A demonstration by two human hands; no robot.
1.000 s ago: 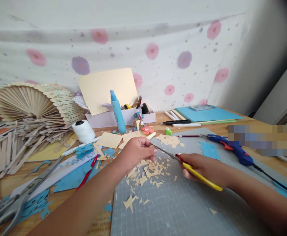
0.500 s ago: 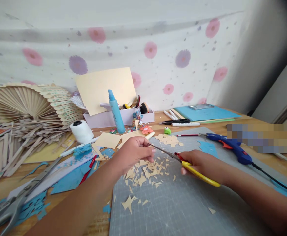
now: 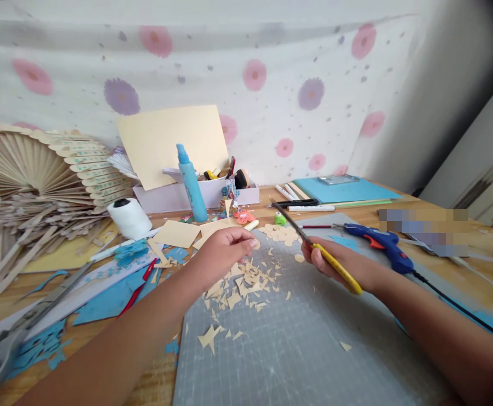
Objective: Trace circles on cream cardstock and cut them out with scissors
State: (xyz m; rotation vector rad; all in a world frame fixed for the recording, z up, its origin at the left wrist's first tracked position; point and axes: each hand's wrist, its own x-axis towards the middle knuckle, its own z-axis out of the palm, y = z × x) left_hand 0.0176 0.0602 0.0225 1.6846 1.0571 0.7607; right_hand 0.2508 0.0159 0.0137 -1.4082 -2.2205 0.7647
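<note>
My right hand point(image 3: 334, 260) grips yellow-and-red-handled scissors point(image 3: 314, 247), blades pointing up and to the left, away from my other hand. My left hand point(image 3: 223, 248) is pinched shut on a small cream paper piece point(image 3: 254, 243) at its fingertips. Both hands hover over a grey cutting mat point(image 3: 297, 344). Below my left hand lies a heap of cream paper scraps point(image 3: 240, 285). A small pile of cut cream shapes point(image 3: 280, 233) sits just beyond the scissors.
A blue glue gun point(image 3: 381, 243) with its black cord lies right of my hands. A blue glue bottle point(image 3: 190, 183), a white box of supplies point(image 3: 195, 194), white thread spool point(image 3: 128, 217), stick fans point(image 3: 39, 169), blue paper offcuts point(image 3: 111, 296) and large grey scissors point(image 3: 13, 338) crowd the left.
The scissors' blades have drawn away from my left hand and swung up toward the back. My left hand stays pinched. The view has shifted, so everything sits a little lower left.
</note>
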